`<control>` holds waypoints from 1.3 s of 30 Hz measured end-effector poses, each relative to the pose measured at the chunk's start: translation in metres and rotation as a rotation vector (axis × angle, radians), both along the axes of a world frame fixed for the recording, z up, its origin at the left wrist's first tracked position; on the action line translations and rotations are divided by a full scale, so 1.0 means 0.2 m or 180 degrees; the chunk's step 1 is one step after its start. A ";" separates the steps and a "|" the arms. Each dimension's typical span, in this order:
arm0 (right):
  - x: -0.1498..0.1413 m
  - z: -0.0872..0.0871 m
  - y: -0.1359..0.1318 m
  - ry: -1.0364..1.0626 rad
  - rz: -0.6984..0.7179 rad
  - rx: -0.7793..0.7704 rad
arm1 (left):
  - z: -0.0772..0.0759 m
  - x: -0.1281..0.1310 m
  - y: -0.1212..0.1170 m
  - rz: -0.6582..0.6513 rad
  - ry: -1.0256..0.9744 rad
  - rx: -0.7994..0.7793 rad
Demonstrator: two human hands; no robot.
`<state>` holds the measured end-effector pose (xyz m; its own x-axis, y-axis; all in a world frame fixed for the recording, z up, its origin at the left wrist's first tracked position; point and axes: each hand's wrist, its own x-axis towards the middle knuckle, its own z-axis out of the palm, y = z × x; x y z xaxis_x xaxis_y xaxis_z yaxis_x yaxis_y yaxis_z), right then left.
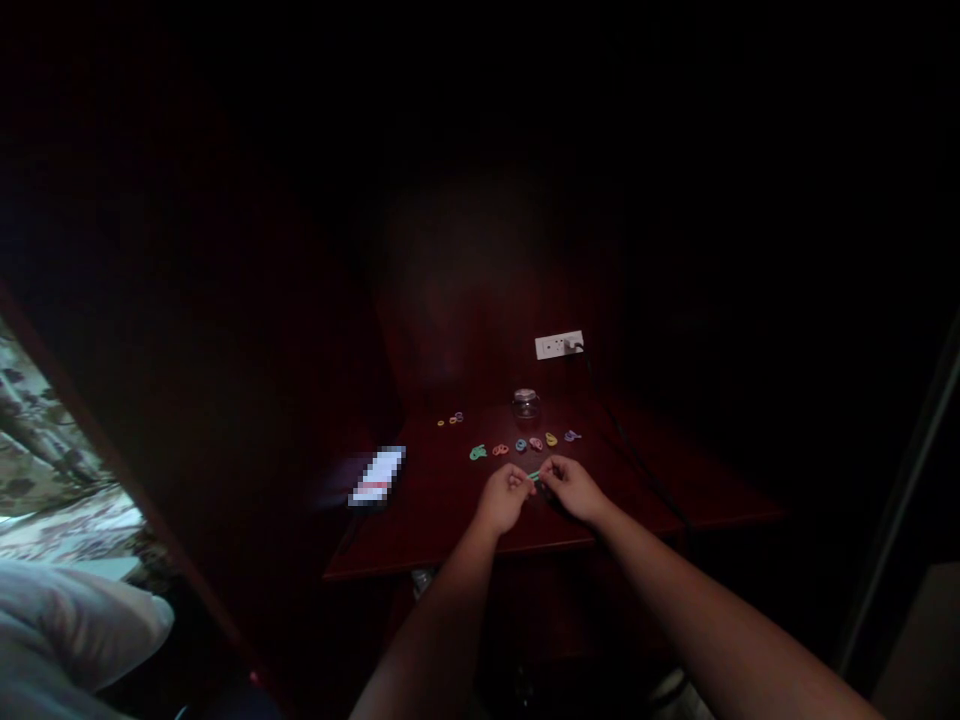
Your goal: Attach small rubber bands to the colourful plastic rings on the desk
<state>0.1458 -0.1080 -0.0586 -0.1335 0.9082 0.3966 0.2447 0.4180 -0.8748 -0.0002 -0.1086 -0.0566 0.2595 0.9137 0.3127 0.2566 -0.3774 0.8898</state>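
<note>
My left hand [507, 496] and my right hand [568, 485] meet over the front of the dark red table, fingertips pinched. Between them a thin green hair tie [535, 476] is held stretched. Beyond my fingers runs a row of small looped hair ties sorted by colour: green [478, 453], orange-red [500, 450], blue [520, 446], pink [535, 444], yellow [551, 439] and purple [572, 436]. Behind the row stands a clear jar [526, 404]; its contents are too dark to tell.
A lit phone [378, 476] leans at the table's left side. A few small rings [453, 420] lie at the back left. From the wall socket [559, 345] a black cable [634, 455] runs down the right side. Dark panels enclose the table [435, 530].
</note>
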 end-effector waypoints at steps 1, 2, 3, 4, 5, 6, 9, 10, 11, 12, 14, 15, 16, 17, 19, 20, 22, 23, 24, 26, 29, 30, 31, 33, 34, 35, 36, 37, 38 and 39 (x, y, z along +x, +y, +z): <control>0.00 0.00 0.00 -0.0009 -0.0004 0.0020 | 0.00 0.00 0.00 0.0006 -0.0005 -0.0007; 0.00 0.00 0.00 -0.0025 -0.0002 0.0040 | 0.00 0.00 0.00 0.0012 -0.0001 -0.0007; 0.00 0.00 0.00 -0.0039 0.0002 0.0064 | 0.00 0.00 0.00 0.0016 0.0004 -0.0002; 0.00 0.00 0.00 -0.0046 0.0009 0.0085 | 0.00 0.00 0.00 0.0019 0.0002 0.0007; 0.00 -0.01 0.00 -0.0036 0.0013 0.0098 | 0.00 0.00 0.00 0.0026 -0.0003 0.0020; 0.00 -0.01 0.01 -0.0015 0.0028 0.0090 | 0.00 -0.01 0.00 0.0037 -0.0010 0.0036; 0.00 -0.01 0.01 0.0068 0.0137 -0.0043 | 0.01 -0.01 0.00 0.0064 -0.0021 0.0056; 0.00 -0.01 0.01 0.0070 0.0194 -0.0091 | 0.01 -0.01 0.00 0.0063 -0.0022 0.0051; 0.00 -0.01 0.01 0.0045 0.0241 -0.0104 | 0.01 -0.01 0.00 0.0055 -0.0022 0.0049; 0.00 0.00 0.01 -0.0001 0.0270 -0.0084 | 0.01 -0.01 0.00 0.0047 -0.0020 0.0053; 0.00 0.00 0.00 -0.0107 0.0245 0.0015 | 0.00 0.00 0.00 0.0053 -0.0004 0.0070; 0.00 0.01 0.00 -0.0151 0.0203 0.0065 | 0.00 0.00 0.01 0.0064 0.0002 0.0081; 0.00 0.01 0.00 -0.0172 0.0153 0.0095 | 0.00 0.00 0.01 0.0071 0.0002 0.0084; 0.00 0.01 0.00 -0.0167 0.0115 0.0095 | 0.00 0.00 0.01 0.0075 -0.0007 0.0084; 0.00 0.01 0.00 -0.0096 0.0099 0.0038 | 0.00 0.00 0.00 0.0065 -0.0028 0.0082; 0.00 0.01 -0.01 -0.0054 0.0121 -0.0001 | 0.00 0.00 0.00 0.0053 -0.0025 0.0080; 0.00 0.01 -0.01 -0.0020 0.0232 -0.0070 | 0.01 0.00 0.00 0.0028 0.0004 0.0058; 0.00 0.01 -0.01 -0.0044 0.0289 -0.0074 | 0.01 0.00 -0.01 0.0020 0.0017 0.0044; 0.00 0.01 -0.02 -0.0091 0.0323 -0.0050 | 0.01 0.00 -0.01 0.0016 0.0026 0.0032; 0.00 0.02 -0.02 -0.0203 0.0307 0.0042 | 0.02 0.00 -0.01 0.0023 0.0034 0.0028; 0.00 0.03 -0.03 -0.0282 0.0133 0.0141 | 0.01 0.00 -0.01 0.0039 0.0039 0.0052; 0.00 0.03 -0.03 -0.0285 0.0095 0.0147 | 0.01 0.00 -0.01 0.0045 0.0037 0.0052; 0.00 0.03 -0.03 -0.0287 0.0068 0.0151 | 0.01 0.00 -0.01 0.0049 0.0033 0.0052; 0.00 0.02 -0.02 -0.0297 0.0029 0.0161 | 0.01 0.00 -0.01 0.0064 0.0019 0.0056; 0.00 0.02 -0.02 -0.0305 0.0016 0.0163 | 0.01 0.00 0.00 0.0076 0.0011 0.0052; 0.00 0.02 -0.02 -0.0309 0.0003 0.0161 | 0.01 0.00 0.00 0.0085 0.0003 0.0043; 0.00 0.02 -0.02 -0.0303 -0.0001 0.0151 | 0.01 0.00 0.00 0.0089 -0.0008 0.0032; 0.00 0.02 -0.02 -0.0279 0.0001 0.0131 | 0.01 0.00 0.00 0.0087 -0.0018 0.0017; 0.00 0.01 -0.02 -0.0231 0.0012 0.0099 | 0.01 0.00 0.00 0.0084 -0.0034 0.0001; 0.00 0.01 -0.01 -0.0160 0.0028 0.0055 | 0.01 0.00 0.00 0.0072 -0.0052 -0.0011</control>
